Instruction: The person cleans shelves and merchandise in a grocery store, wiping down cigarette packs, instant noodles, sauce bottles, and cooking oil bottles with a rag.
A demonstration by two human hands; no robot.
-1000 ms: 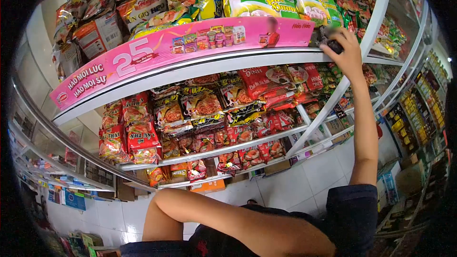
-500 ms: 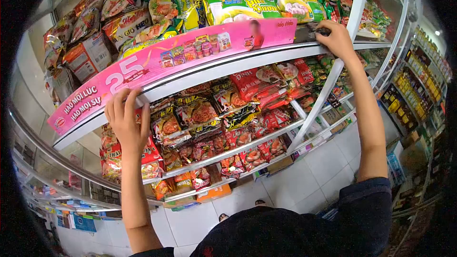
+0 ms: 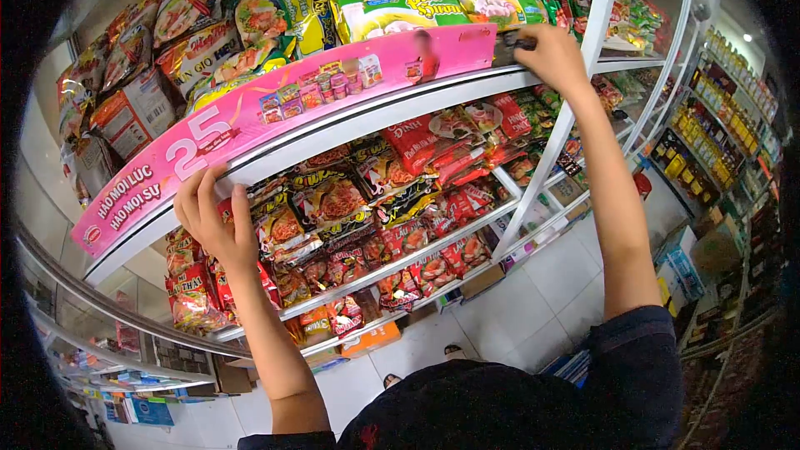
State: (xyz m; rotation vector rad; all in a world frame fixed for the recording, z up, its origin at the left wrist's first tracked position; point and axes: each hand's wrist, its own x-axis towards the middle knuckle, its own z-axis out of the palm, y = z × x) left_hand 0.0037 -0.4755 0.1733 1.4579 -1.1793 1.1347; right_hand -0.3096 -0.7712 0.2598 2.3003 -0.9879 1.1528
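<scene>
A long pink promotional strip (image 3: 275, 108) printed with "25" runs along the white front edge (image 3: 333, 132) of a shelf. My left hand (image 3: 215, 221) lies against that edge below the "25", fingers spread and holding nothing. Beyond the strip's right end, my right hand (image 3: 552, 57) is closed at the shelf's front, with a small dark item (image 3: 523, 43) at its fingertips. What this item is, I cannot make out. Behind the strip are green noodle packs (image 3: 400, 4) and brown-red noodle packs (image 3: 196, 54).
Red and black noodle packs (image 3: 329, 200) fill the lower shelf. A white slanted post (image 3: 602, 0) stands right of my right hand. Bottles (image 3: 700, 125) line racks at the far right. White floor tiles (image 3: 492, 325) lie below.
My right hand has slid a little left along the shelf, closer to the strip's end, with the dark item. My left hand stays near the "25". The whole view has shifted slightly.
</scene>
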